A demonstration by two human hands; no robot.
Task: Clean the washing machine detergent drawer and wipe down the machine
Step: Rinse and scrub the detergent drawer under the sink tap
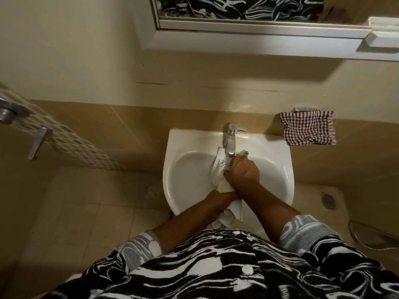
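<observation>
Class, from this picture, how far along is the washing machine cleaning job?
Done: nothing visibly finished. In hand: the right hand and left hand grip a white cloth under the tap, over the sink. Left: cleaning the drawer and wiping the machine; neither is in view.

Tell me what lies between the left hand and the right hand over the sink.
In the head view, a white cloth runs between the left hand and the right hand. Both grip it above the sink, below the tap.
</observation>
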